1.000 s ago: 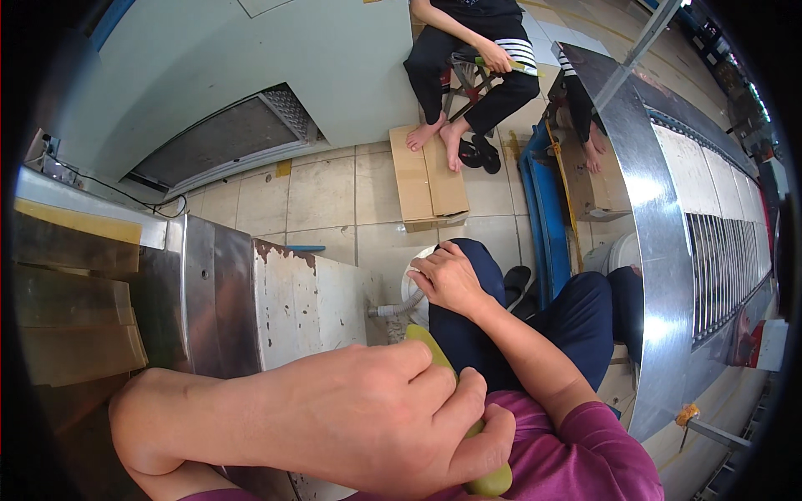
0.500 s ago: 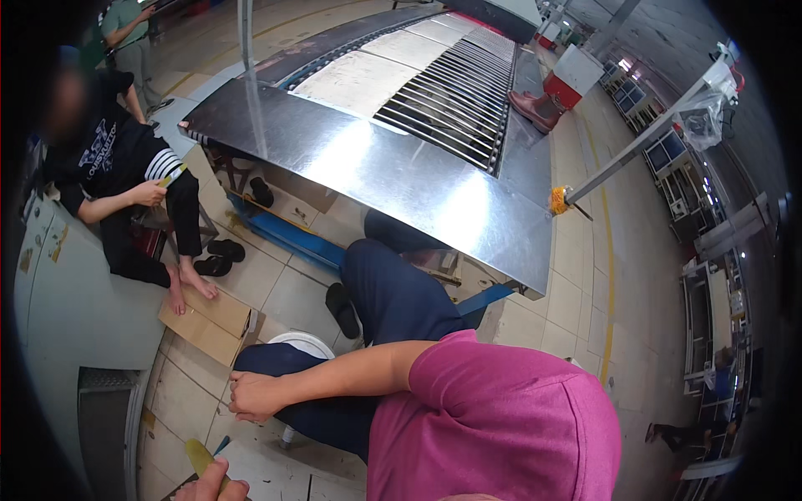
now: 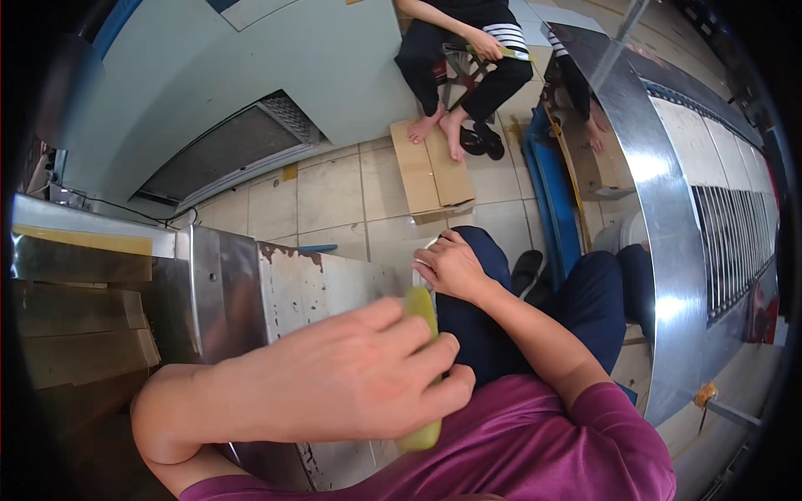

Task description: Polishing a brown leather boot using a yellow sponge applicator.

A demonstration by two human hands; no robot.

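Observation:
In my left hand, raised in the foreground, the fingers are closed around a long yellow-green piece of fruit or vegetable; its exact kind does not show. One rounded end sticks up past the fingers and the other comes out below the hand. My right hand lies over my dark-trousered knee, fingers loosely bent and apart, with nothing visible in it. Below and left of that knee is a worn white-painted surface with chipped edges.
Ahead, a seated person holds a similar yellow-green piece, bare feet on flattened cardboard. A metal-edged conveyor table stands at right, with a blue beam beneath. Grey-green machine housing fills the far left. Stacked cardboard stands nearer.
My view has swung left, so the conveyor table has shifted to the right side. My left hand has risen from the lower edge with the yellow-green piece. My right hand stays at the knee.

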